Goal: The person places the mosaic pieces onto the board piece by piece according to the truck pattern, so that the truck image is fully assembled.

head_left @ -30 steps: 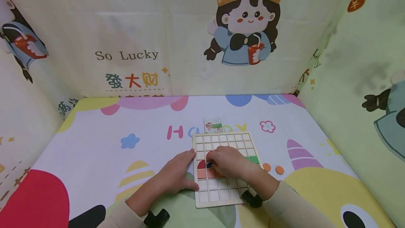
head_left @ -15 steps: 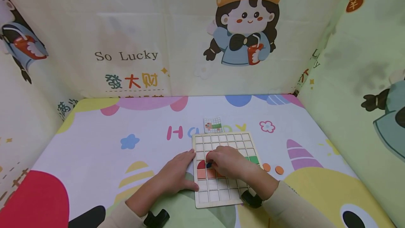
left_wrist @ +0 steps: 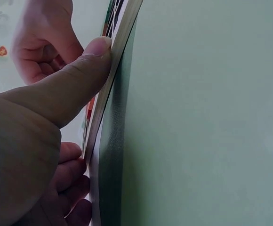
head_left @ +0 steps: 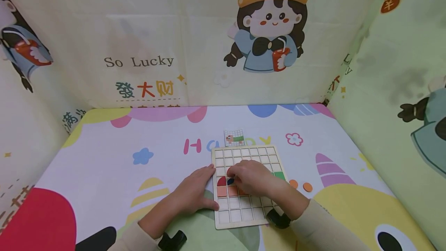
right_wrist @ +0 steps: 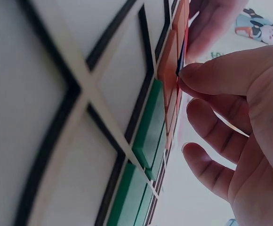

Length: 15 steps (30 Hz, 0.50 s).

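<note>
A wooden grid board (head_left: 224,226) lies on the printed tabletop. My left hand (head_left: 195,189) braces its left edge, fingers extended at the upper part and the thumb (left_wrist: 87,70) lower down. Over the board's middle, my right hand (head_left: 252,177) pinches a small dark blue tile (head_left: 230,181) between thumb and forefinger, at a cell of the grid. Beside that cell sits a red rounded tile (head_left: 221,182); salmon square tiles (head_left: 222,191) fill the row below. Green tiles (right_wrist: 148,132) lie farther right in the grid, partly hidden by my right hand.
Past the board's far edge lies a small picture card (head_left: 235,138) with a gridded pattern. Two round orange pieces (head_left: 294,184) rest on the table to the right of the board. Printed cloth walls (head_left: 146,34) stand behind and at both sides.
My right hand has shifted very slightly right, and a bit more of the dark blue tile shows beside the fingertips. My left hand stays where it was.
</note>
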### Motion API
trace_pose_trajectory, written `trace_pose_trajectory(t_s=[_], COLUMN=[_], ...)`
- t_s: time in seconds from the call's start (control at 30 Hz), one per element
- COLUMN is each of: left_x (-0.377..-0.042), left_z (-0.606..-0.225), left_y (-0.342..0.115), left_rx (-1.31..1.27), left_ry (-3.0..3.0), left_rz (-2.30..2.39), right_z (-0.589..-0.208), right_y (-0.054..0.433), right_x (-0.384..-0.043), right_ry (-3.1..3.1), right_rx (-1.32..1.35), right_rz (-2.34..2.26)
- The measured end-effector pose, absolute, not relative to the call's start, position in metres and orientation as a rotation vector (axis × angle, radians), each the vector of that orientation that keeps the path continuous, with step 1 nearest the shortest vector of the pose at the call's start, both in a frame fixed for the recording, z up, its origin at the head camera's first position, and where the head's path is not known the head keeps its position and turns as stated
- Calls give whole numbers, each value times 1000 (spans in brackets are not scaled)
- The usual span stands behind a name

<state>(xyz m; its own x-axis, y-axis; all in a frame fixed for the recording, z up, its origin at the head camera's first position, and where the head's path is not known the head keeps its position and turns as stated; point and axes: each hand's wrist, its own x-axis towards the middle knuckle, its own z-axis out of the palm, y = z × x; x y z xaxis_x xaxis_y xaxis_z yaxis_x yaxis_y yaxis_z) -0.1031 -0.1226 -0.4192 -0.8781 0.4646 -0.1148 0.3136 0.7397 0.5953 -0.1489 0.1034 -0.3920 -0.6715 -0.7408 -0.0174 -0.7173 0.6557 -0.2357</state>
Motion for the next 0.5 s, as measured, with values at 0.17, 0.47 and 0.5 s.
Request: trace_pose_trajectory(t_s=[0.17,0.47,0.5], left_x=[-103,-103,-103], left_z=[-420,-419,-418], left_y=[-122,-121,-121], left_rx=[607,580,580], left_ry=[2687,2682,2682], left_rz=[847,843,842], right_z=[-389,-382,-381], right_y=[110,134,137], right_x=[-148,-146,-145], right_ry=[2774,2813,2819], right_rx=[-1172,-1141,-1134], right_rz=[-382,-459,-466])
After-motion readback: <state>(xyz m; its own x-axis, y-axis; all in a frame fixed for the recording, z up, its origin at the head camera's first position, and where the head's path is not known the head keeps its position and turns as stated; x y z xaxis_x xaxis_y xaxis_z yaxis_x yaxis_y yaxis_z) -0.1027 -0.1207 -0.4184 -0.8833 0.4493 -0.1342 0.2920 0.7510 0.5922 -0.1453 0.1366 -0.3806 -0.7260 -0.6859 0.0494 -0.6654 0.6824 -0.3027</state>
